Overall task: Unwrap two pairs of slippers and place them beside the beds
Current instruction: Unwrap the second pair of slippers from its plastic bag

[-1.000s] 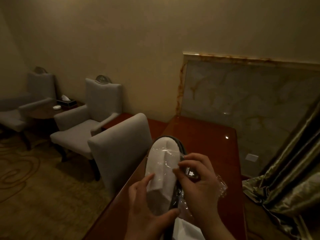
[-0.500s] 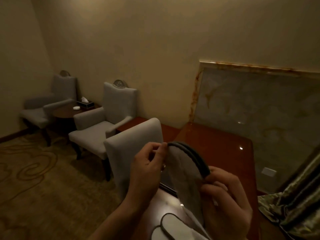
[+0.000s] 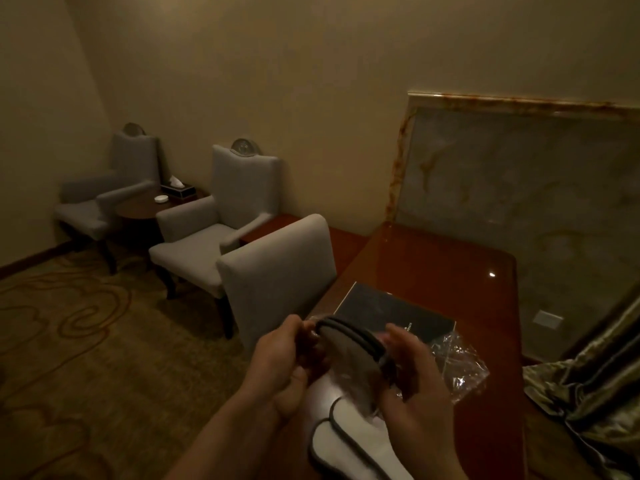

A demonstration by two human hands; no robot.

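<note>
I hold a pair of grey-soled slippers point(image 3: 349, 351) with dark trim, stacked sole to sole, over the front of the wooden desk point(image 3: 433, 271). My left hand point(image 3: 287, 362) grips their left edge, and my right hand point(image 3: 415, 379) curls round their right side. A thin clear film seems to cling to them. Below my hands lies another white slipper point(image 3: 349, 434) with dark edging. A crumpled clear plastic wrapper point(image 3: 460, 365) lies on the desk just right of my right hand.
A dark folder point(image 3: 394, 313) lies on the desk behind the slippers. A grey chair point(image 3: 277, 271) stands at the desk's left side, two grey armchairs point(image 3: 214, 220) and a round side table point(image 3: 142, 209) further left. A green curtain point(image 3: 588, 382) hangs at right. Patterned carpet covers the floor.
The slippers have come down from upright to lower in front of me. The wrapper now lies on the desk, and the dark folder has come into view.
</note>
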